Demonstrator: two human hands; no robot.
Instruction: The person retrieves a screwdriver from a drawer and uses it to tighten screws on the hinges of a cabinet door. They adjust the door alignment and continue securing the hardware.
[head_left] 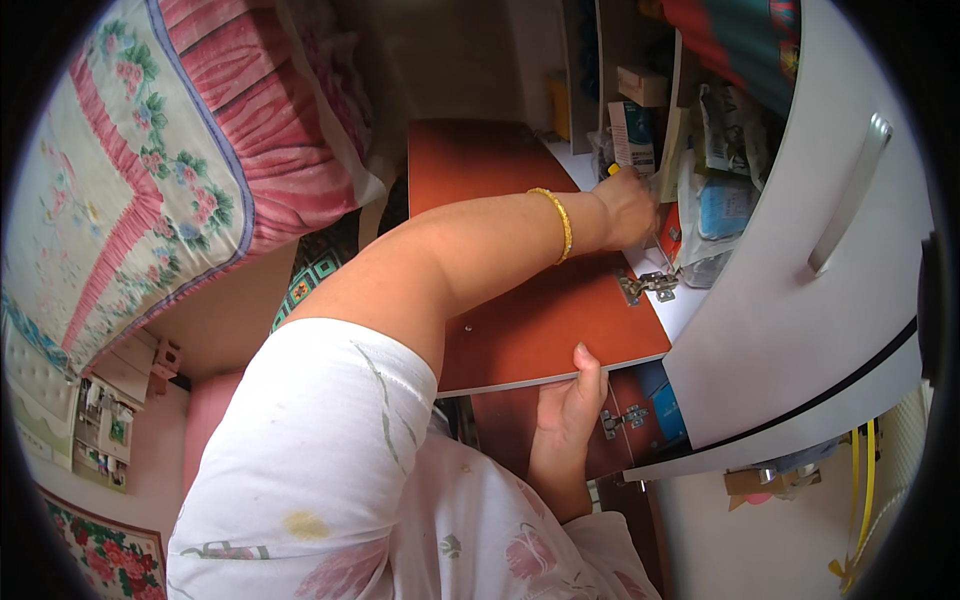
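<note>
My left hand, below a yellow beaded bracelet, reaches into an open cabinet. Its fingers are curled among the stored items, and what they hold is hidden. A small yellow piece shows beside the knuckles, a blue-and-white box just beyond. Close to the fingers are an orange-red item and a blue pack in clear plastic. My right hand grips the near edge of the reddish-brown cabinet door, thumb on its face, other fingers mostly hidden.
Metal hinges join the swung-out door to the cabinet. A pale door with a long handle stands at the right. A small carton sits farther inside. A bed with a floral, pink-ruffled cover lies to the left.
</note>
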